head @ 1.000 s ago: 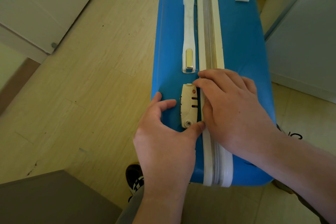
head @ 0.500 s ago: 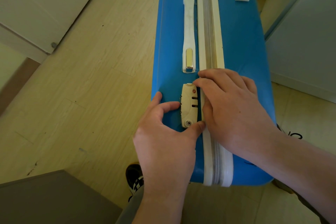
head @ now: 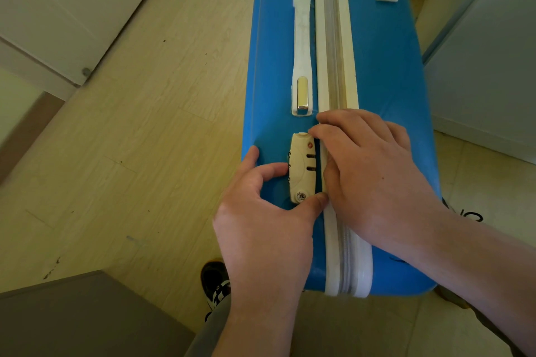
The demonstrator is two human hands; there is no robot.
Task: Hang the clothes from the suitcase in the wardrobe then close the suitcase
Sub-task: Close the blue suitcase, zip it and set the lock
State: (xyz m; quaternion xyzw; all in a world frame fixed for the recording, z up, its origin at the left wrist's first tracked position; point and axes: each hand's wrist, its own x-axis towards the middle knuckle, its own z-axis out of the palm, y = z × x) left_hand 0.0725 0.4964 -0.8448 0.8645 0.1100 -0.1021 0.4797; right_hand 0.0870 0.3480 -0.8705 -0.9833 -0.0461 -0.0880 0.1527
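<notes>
The blue hard-shell suitcase stands on its edge on the floor, closed, with its white zipper band running along the top. A white carry handle lies beside the band. Below it sits a cream combination lock. My left hand pinches the lock, index fingertip on its dial side and thumb tip at its lower end. My right hand lies over the zipper band, its fingers curled down against the lock's right edge. Whatever is under those fingers is hidden. No clothes are in view.
A white door panel fills the upper left. White cabinet fronts stand close to the suitcase's right side. A grey furniture top is at the lower left. My black shoe is on the wooden floor beside the suitcase.
My left index finger has curled in and now touches the lock's dial side. The right hand and the suitcase have stayed where they were.
</notes>
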